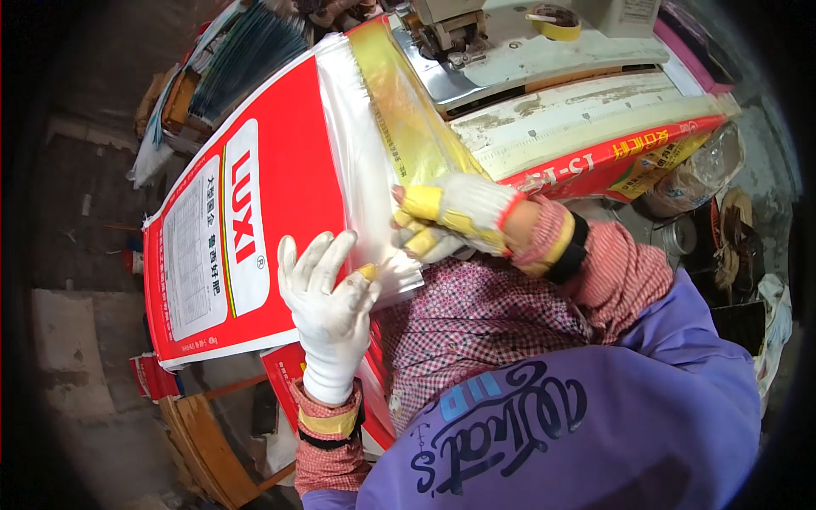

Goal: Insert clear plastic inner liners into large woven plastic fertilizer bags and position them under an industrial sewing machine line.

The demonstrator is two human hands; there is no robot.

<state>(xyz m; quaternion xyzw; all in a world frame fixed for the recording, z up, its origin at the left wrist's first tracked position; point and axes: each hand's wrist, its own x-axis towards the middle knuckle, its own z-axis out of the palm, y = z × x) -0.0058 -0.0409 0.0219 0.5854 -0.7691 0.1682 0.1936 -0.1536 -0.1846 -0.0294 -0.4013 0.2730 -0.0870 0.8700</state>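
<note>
A flat red-and-white woven sack point(293, 119) lies slanted in front of me, a clear plastic liner point(361, 153) sticking out of its right-hand end. My left hand point(330, 293), in a white glove with a worn yellow fingertip, rests on the sack's lower right corner, fingers spread. Curled at the edge of the liner is my right hand point(459, 212), in a white glove with yellow patches. It pinches plastic film there; its fingers partly hide the grip. Yellow translucent film point(408, 110) runs beside the liner and passes under the right hand.
A sewing machine point(450, 30) stands on the worktable at the back, a roll of yellow tape point(557, 24) on its bed. Another red printed sack point(612, 153) drapes along the table's front edge. Stacked dark sheets point(246, 64) are at the back left, a wooden frame point(200, 433) below left.
</note>
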